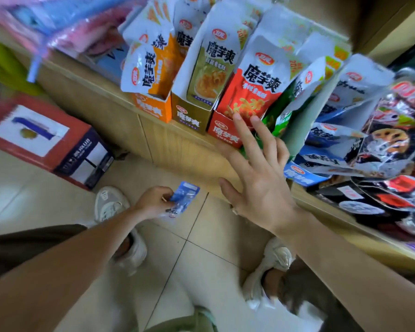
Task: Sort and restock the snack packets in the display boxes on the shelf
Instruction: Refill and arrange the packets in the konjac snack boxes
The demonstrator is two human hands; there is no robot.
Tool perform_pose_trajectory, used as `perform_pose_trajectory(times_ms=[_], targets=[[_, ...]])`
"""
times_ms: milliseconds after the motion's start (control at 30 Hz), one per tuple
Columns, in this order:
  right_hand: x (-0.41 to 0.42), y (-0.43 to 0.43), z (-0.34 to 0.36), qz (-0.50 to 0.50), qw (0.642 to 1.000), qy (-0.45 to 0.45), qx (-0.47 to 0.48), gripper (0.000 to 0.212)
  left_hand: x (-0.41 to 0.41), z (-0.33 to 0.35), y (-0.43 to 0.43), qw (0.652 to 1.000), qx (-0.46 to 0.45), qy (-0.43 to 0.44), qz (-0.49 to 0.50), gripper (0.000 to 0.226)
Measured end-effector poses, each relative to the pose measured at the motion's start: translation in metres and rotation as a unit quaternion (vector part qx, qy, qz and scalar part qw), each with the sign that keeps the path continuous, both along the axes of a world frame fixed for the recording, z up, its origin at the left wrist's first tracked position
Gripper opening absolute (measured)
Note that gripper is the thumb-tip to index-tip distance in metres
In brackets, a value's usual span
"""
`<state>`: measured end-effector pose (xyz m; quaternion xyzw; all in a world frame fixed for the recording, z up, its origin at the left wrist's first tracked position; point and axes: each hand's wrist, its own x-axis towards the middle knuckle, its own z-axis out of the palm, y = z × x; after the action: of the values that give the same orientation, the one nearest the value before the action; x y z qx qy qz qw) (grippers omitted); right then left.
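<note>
Left forearm (70, 259) closest | left grip (153, 202) pinched blue packet (186, 194) | looked light, crinkly, edge hold best | right grip (261, 183) splayed, empty

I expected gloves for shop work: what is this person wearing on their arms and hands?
No gloves: the left hand and right hand are bare, and both forearms show no sleeve, watch or band. A small shiny bit by the right thumb may be a ring; too blurred to tell.
</note>
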<state>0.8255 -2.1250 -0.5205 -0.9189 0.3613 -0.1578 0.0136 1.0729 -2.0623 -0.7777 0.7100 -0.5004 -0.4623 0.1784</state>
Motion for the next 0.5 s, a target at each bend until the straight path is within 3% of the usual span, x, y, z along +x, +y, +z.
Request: perform_pose_trajectory(times_ms=[100, 233, 367, 500], targets=[[-0.007, 0.007, 0.007, 0.026, 0.999, -0.034, 0.005, 0.064, 0.006, 0.059, -0.002, 0.999, -0.031, 0.033, -0.01, 0.034], [-0.019, 0.017, -0.003, 0.16, 0.986, -0.04, 0.04, 0.05, -0.009, 0.153, 0.008, 0.994, -0.023, 0.107, 0.004, 0.04], [-0.026, 0.029, -0.013, 0.2, 0.979, -0.003, 0.041, 0.061, -0.03, 0.23, 0.024, 0.984, -0.01, 0.178, 0.018, 0.006], [-0.03, 0.03, 0.003, 0.188, 0.978, -0.094, -0.013, 0.029, -0.044, 0.279, 0.032, 0.969, -0.002, 0.243, 0.044, 0.01]])
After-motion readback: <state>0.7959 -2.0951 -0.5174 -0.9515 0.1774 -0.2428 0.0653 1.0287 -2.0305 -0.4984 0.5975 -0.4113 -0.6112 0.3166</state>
